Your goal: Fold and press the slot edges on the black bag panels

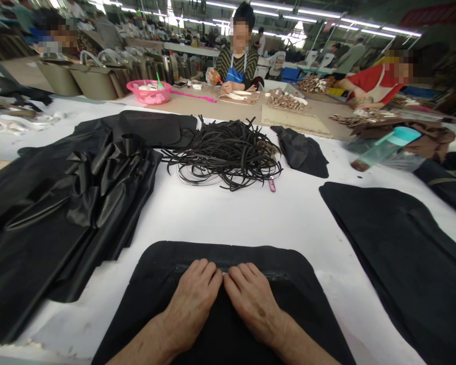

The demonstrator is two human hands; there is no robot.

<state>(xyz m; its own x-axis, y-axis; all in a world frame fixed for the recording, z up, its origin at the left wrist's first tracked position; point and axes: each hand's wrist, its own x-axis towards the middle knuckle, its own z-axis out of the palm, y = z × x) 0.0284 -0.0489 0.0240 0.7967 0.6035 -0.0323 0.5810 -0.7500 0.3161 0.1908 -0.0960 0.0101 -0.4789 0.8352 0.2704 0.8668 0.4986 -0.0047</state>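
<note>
The black sheet [307, 299] lies at the near middle, the person's left hand [195, 296] and right hand [253, 299] side by side on it, fingers half curled (whether they pinch it, one cannot tell). Beneath is a scuffed white tabletop [197, 218], with black strips [228, 152] heaped beyond. Far off, a worker [237, 66] faces a brown table [193, 105] under strip lamps [271, 6].
</note>
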